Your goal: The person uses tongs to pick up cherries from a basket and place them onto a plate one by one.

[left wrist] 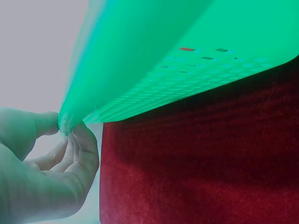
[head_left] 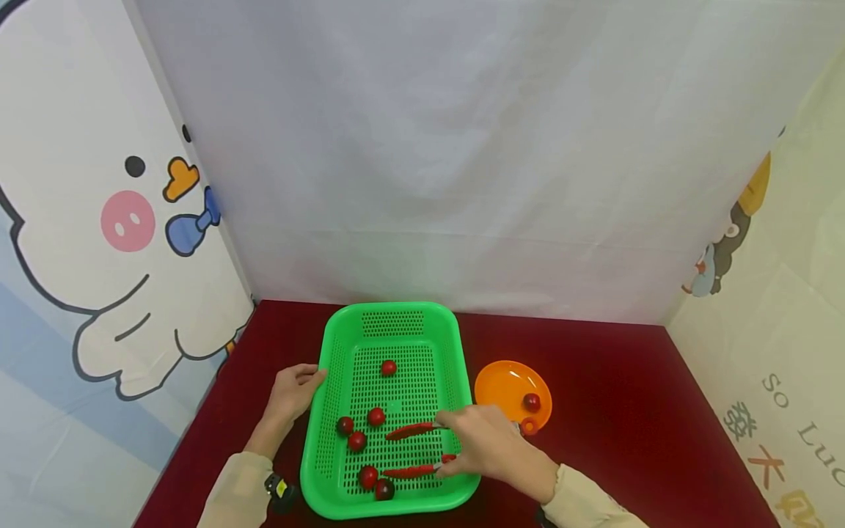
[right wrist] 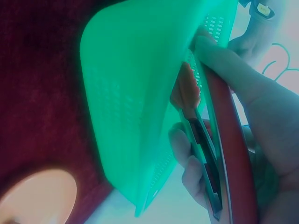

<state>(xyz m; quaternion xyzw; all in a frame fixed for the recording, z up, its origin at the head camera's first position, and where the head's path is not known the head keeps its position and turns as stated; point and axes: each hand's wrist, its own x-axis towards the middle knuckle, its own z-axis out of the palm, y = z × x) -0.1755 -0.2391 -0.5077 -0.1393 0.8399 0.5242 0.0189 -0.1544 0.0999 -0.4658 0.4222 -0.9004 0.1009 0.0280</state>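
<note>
My left hand pinches the left rim of a green plastic basket between thumb and fingers; the left wrist view shows this grip from close by. In my right hand is a pair of tongs with red tips and metal arms with red grips. The thumb lies along one arm, the fingers along the other. Both tips reach over the right rim into the basket, spread apart, with nothing between them. Several small round red fruits lie on the perforated bottom, one fruit farther back than the rest.
An orange plate stands right of the basket with one dark red fruit on it. The tongs' orange-red end ring shows over the plate's near edge. A dark red cloth covers the table; a pale curtain hangs behind.
</note>
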